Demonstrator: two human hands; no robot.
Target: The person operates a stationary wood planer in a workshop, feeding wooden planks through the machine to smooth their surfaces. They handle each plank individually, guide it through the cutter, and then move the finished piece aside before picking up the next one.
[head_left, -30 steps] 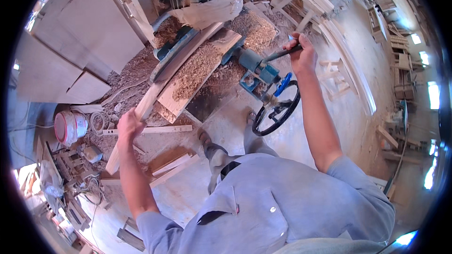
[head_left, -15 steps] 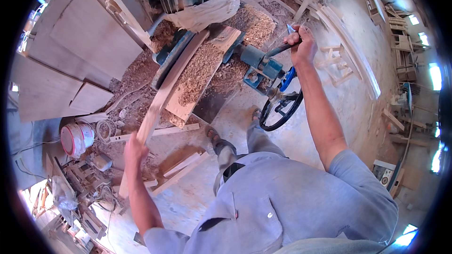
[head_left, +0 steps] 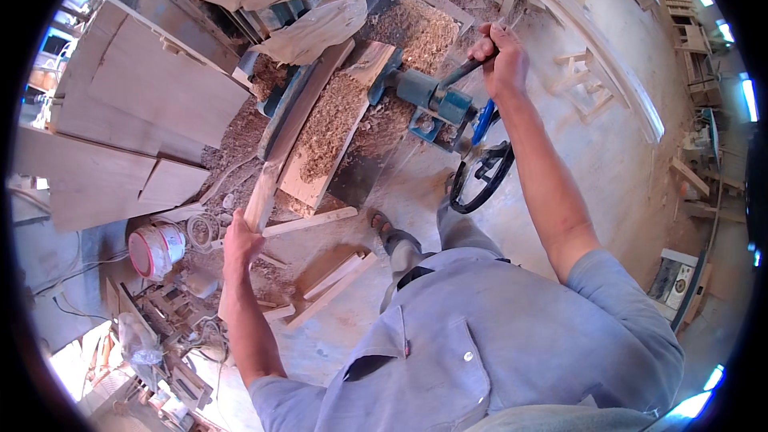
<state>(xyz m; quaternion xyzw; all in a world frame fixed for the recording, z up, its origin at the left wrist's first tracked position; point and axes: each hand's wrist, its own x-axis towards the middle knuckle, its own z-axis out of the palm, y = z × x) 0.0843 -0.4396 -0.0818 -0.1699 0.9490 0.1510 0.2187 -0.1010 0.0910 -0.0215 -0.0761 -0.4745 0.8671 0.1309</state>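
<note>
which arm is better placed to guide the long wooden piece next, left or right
Left, I'd judge: the left grip holds the long wooden piece, so it could likely guide it directly. The right grip is around the dark lever, apart from the wood.

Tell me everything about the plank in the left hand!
The plank looks like bare wood, long, narrow and pale brown. It slants from upper right to lower left. Its upper part runs along a blue machine part, with wood shavings beside it. The left hand grips its lower part; its near end is hard to see.
</note>
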